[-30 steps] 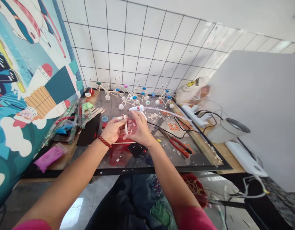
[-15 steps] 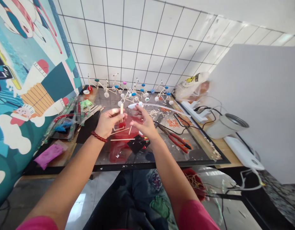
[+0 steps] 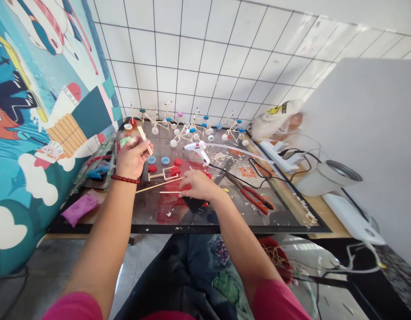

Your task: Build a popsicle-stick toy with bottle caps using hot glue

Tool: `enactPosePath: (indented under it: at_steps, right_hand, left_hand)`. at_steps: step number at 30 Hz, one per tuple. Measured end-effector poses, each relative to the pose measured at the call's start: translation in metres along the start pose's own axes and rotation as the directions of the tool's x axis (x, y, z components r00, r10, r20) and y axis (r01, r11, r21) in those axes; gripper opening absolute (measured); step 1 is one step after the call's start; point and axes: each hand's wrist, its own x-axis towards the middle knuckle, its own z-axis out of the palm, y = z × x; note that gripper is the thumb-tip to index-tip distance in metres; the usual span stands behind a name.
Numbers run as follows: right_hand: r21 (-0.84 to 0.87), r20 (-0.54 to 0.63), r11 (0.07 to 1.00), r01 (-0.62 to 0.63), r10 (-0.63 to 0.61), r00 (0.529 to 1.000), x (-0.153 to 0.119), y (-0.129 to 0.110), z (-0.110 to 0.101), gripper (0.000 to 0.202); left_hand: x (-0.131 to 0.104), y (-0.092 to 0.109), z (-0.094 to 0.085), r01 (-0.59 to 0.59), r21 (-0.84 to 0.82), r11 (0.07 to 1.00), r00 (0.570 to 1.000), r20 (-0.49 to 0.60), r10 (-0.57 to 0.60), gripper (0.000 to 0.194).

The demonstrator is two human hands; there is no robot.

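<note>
My left hand [image 3: 132,158] is raised over the left of the table, its fingers closed on a small bundle of wooden sticks [image 3: 145,141] that tilts up to the left. Low over the table, my right hand [image 3: 199,186] has its fingertips pinched at the right end of a short wooden stick [image 3: 168,192]. A black piece [image 3: 193,204] lies partly under that hand. Between the hands are a small stick frame [image 3: 160,174], a longer wooden stick [image 3: 155,185], red bottle caps [image 3: 152,168] and light blue bottle caps [image 3: 165,160].
A white hot glue gun [image 3: 199,151] lies past my right hand. Red-handled pliers [image 3: 254,198] rest to the right, near a black cord. Several stick-and-cap figures [image 3: 192,130] line the tiled wall. A pink packet [image 3: 79,209] sits at left, a power strip [image 3: 282,155] at right.
My left hand has moved left with the sticks, away from the middle. My right hand has dropped from beside the glue gun to the short stick. The caps and stick frame now show.
</note>
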Motion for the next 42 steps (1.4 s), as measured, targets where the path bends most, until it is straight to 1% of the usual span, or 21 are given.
enactPosePath:
  at_steps: [3,5,7,9,10,11,13,15,17,19,21,23,24,26,29,31,33,35,36,39,42]
  right_hand:
    - [0.05,0.044,0.999,0.022,-0.024,0.999,0.0,-0.003,-0.003,0.009]
    - [0.176,-0.02,0.984,0.012,-0.008,1.0,-0.003,-0.003,-0.01,0.011]
    - [0.363,-0.13,0.931,-0.032,0.084,0.988,-0.007,0.0,-0.02,0.012]
    - [0.573,-0.208,0.817,-0.07,0.227,0.952,-0.011,0.003,-0.027,0.018]
    - [0.667,-0.227,0.741,-0.074,0.297,0.928,-0.012,0.005,-0.029,0.022]
    - [0.747,-0.235,0.662,-0.068,0.358,0.903,-0.012,0.007,-0.03,0.025]
    - [0.849,-0.254,0.527,-0.03,0.458,0.852,-0.009,0.009,-0.029,0.032]
    - [0.892,-0.276,0.452,0.006,0.534,0.799,-0.006,0.013,-0.028,0.04]
    - [0.912,-0.296,0.41,0.034,0.597,0.746,-0.003,0.017,-0.027,0.044]
    - [0.924,-0.31,0.379,0.058,0.649,0.695,-0.002,0.02,-0.027,0.042]
    - [0.933,-0.316,0.352,0.08,0.688,0.653,-0.002,0.023,-0.029,0.039]
    - [0.941,-0.308,0.324,0.095,0.709,0.634,-0.002,0.023,-0.03,0.036]
    - [0.946,-0.298,0.307,0.099,0.713,0.635,-0.003,0.023,-0.031,0.034]
    - [0.957,-0.267,0.275,0.094,0.702,0.66,-0.003,0.021,-0.031,0.03]
    - [0.966,-0.212,0.251,0.053,0.665,0.716,-0.003,0.018,-0.03,0.027]
    - [0.966,-0.192,0.258,0.024,0.654,0.732,-0.003,0.016,-0.029,0.028]
    - [0.965,-0.177,0.264,0.0,0.646,0.742,-0.003,0.014,-0.027,0.028]
    - [0.963,-0.154,0.269,-0.028,0.631,0.761,-0.002,0.013,-0.025,0.03]
    - [0.96,-0.144,0.275,-0.044,0.623,0.769,-0.001,0.012,-0.024,0.031]
    - [0.945,-0.131,0.316,-0.089,0.612,0.78,0.002,0.01,-0.019,0.035]
    - [0.923,-0.155,0.372,-0.099,0.595,0.789,0.005,0.009,-0.015,0.036]
  left_hand:
    - [-0.006,-0.009,0.007,0.119,0.109,0.987,0.989,0.071,-0.127,0.034]
    - [-0.01,-0.014,0.011,0.184,0.182,0.966,0.972,0.112,-0.206,0.038]
    - [-0.016,-0.018,0.015,0.217,0.253,0.943,0.954,0.15,-0.26,0.041]
    - [-0.023,-0.023,0.018,0.218,0.355,0.909,0.925,0.222,-0.309,0.044]
    - [-0.027,-0.026,0.02,0.21,0.419,0.883,0.896,0.279,-0.345,0.046]
    - [-0.031,-0.03,0.021,0.196,0.487,0.851,0.855,0.34,-0.392,0.048]
    - [-0.037,-0.04,0.022,0.158,0.616,0.772,0.735,0.449,-0.508,0.048]
    - [-0.04,-0.051,0.02,0.1,0.71,0.697,0.633,0.495,-0.595,0.049]
    - [-0.04,-0.06,0.015,0.03,0.775,0.631,0.575,0.504,-0.645,0.052]
    - [-0.038,-0.067,0.01,-0.036,0.819,0.572,0.556,0.492,-0.67,0.055]
    - [-0.035,-0.07,0.006,-0.081,0.848,0.524,0.574,0.47,-0.671,0.056]
    - [-0.033,-0.07,0.005,-0.105,0.866,0.49,0.611,0.444,-0.655,0.055]
    - [-0.033,-0.068,0.006,-0.109,0.869,0.482,0.636,0.434,-0.638,0.053]
    - [-0.035,-0.064,0.01,-0.101,0.867,0.487,0.684,0.416,-0.599,0.047]
    - [-0.04,-0.057,0.019,-0.038,0.831,0.555,0.746,0.393,-0.538,0.036]
    - [-0.043,-0.054,0.024,0.075,0.759,0.647,0.791,0.349,-0.502,0.033]
    - [-0.045,-0.051,0.029,0.224,0.631,0.743,0.829,0.277,-0.485,0.035]
    - [-0.045,-0.049,0.033,0.339,0.49,0.803,0.846,0.213,-0.488,0.037]
    - [-0.046,-0.049,0.034,0.368,0.434,0.822,0.852,0.198,-0.485,0.037]
    - [-0.047,-0.047,0.037,0.388,0.34,0.857,0.859,0.204,-0.47,0.037]
    - [-0.049,-0.047,0.039,0.387,0.324,0.863,0.857,0.22,-0.466,0.036]
